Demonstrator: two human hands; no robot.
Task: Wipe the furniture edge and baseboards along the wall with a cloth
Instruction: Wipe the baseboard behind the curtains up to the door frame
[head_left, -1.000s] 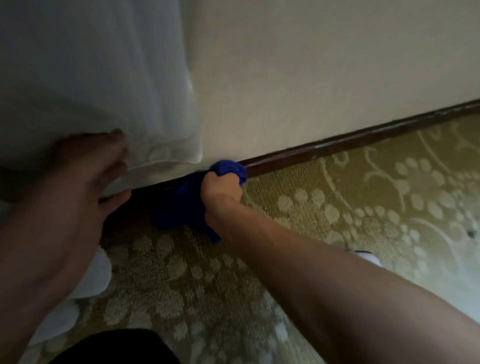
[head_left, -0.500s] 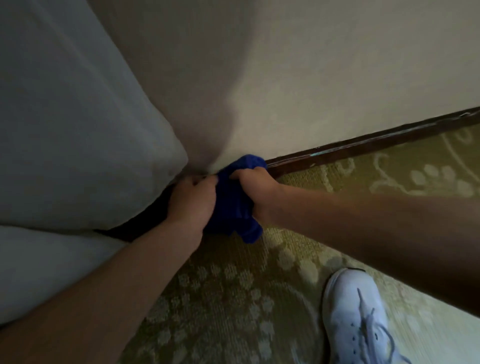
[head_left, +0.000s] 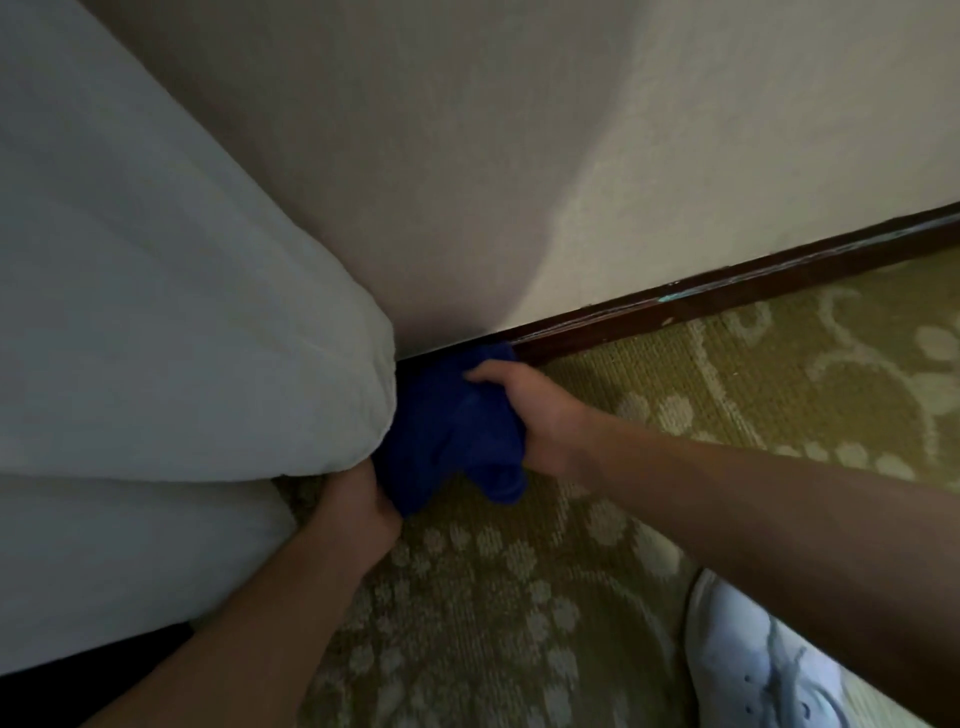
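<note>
Now your left hand (head_left: 358, 506) has dropped from the bedding (head_left: 182, 312) to grip the cloth (head_left: 447, 431) with your right hand (head_left: 524, 410), bunching it where the baseboard (head_left: 727, 296) meets the bed.

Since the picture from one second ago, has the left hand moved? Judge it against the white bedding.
Yes. The left hand has dropped from the side of the white bedding to beneath its corner, where it grips the blue cloth.

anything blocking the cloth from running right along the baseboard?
Nothing visible. The blue cloth, gripped by the right hand and left hand, sits against the baseboard; rightward only carpet borders it.
</note>
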